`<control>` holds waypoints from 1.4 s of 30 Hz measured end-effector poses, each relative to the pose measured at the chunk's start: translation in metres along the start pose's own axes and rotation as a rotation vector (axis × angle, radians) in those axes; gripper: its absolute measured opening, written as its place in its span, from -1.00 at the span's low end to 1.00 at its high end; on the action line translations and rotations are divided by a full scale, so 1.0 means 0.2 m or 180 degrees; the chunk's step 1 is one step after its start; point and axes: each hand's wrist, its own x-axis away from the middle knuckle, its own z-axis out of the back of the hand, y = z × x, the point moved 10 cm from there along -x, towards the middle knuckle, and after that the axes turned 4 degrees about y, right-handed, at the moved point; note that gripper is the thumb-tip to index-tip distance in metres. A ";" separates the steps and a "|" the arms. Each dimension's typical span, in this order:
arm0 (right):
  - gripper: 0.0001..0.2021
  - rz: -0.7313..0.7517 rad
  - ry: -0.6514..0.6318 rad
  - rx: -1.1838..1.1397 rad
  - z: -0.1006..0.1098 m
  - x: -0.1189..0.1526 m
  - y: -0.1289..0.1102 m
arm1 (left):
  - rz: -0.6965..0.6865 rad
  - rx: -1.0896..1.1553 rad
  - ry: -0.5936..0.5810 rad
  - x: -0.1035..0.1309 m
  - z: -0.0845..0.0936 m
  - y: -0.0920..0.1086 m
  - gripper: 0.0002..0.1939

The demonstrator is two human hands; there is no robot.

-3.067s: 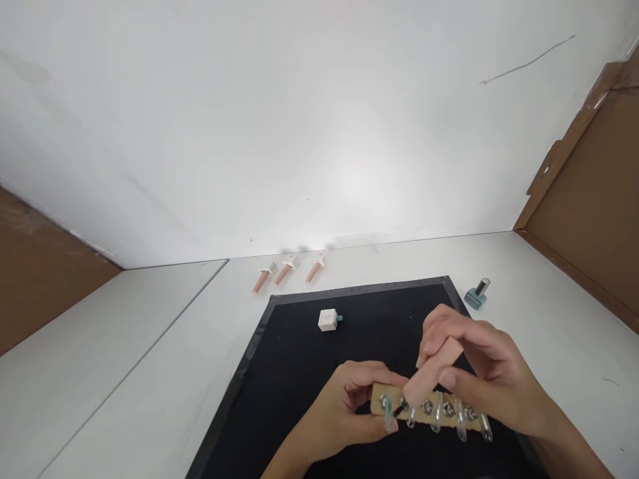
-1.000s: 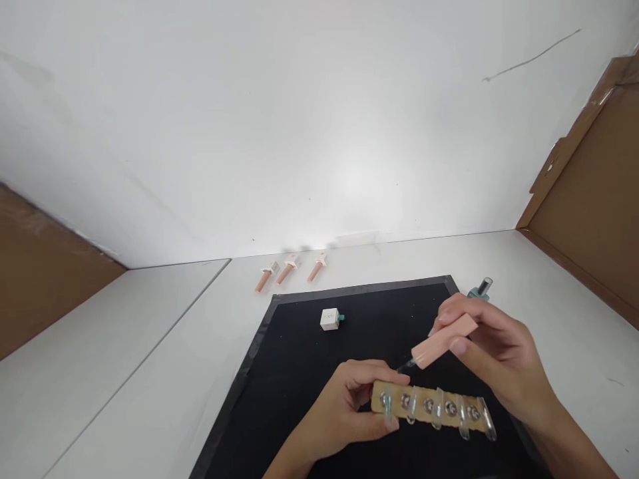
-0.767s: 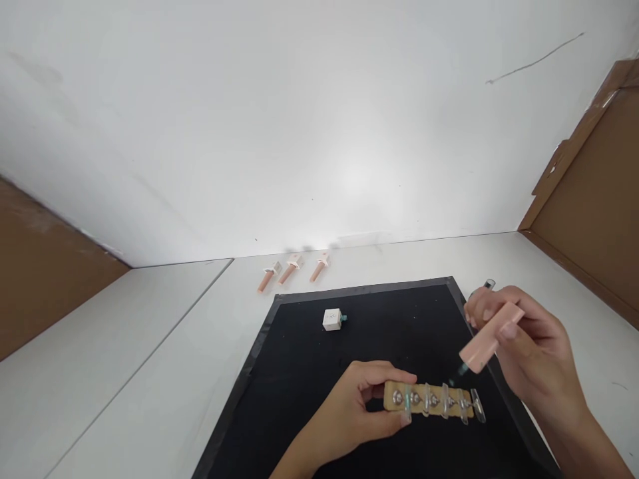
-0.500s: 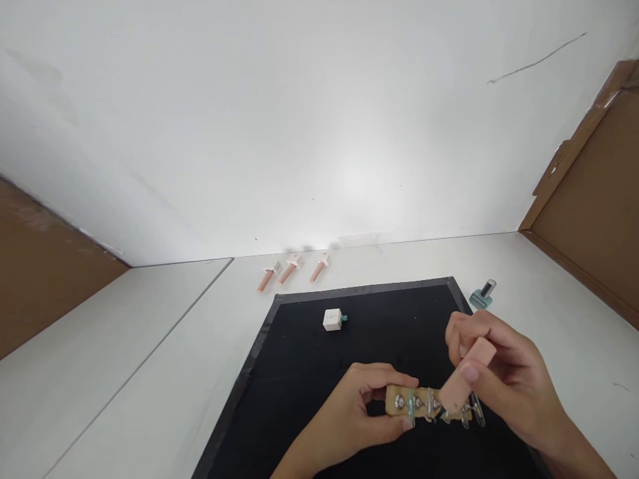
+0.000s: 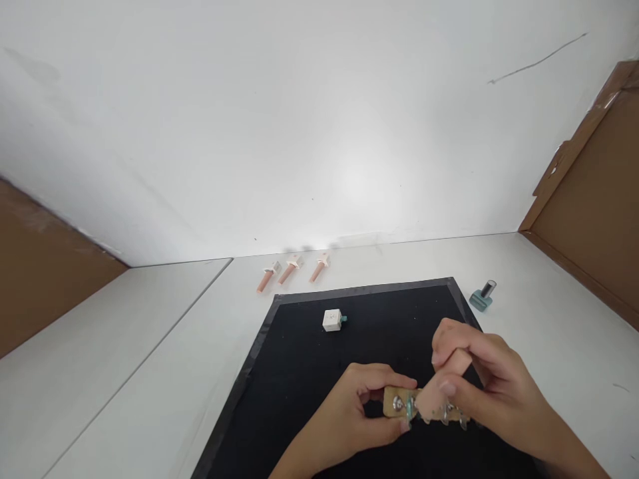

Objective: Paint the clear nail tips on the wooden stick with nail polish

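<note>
My left hand (image 5: pixel 362 409) grips the left end of a tan nail-tip display stand (image 5: pixel 388 407), thumb below and fingers above. Along the stand are silver round mounts and several clear nail tips, with one teal nail tip (image 5: pixel 410 406) near my left fingertips. Pinched in my right hand (image 5: pixel 486 376) is a pale pink, square-edged bar (image 5: pixel 439 391), tilted over the middle of the stand. It hides some of the tips; I cannot tell if it touches them. A white square bottle (image 5: pixel 332 320) with a teal uncapped neck lies on the mat beyond my hands.
A black mat (image 5: pixel 394 332) with grey taped edges lies on the white table. Three pink-capped nail polish bottles (image 5: pixel 291 269) lie behind it. A teal bottle with a dark cap (image 5: pixel 482 297) is off its right edge. Brown cardboard panels (image 5: pixel 589 193) flank both sides.
My right hand has moved left and slightly down with the pink bar, from the stand's right half towards its middle. My left hand and the stand have barely shifted.
</note>
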 end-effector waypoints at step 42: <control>-0.67 0.0398 0.0351 0.0303 0.03 0.00 -0.05 | 0.0086 0.0331 -0.0181 0.00 -0.04 0.01 -0.80</control>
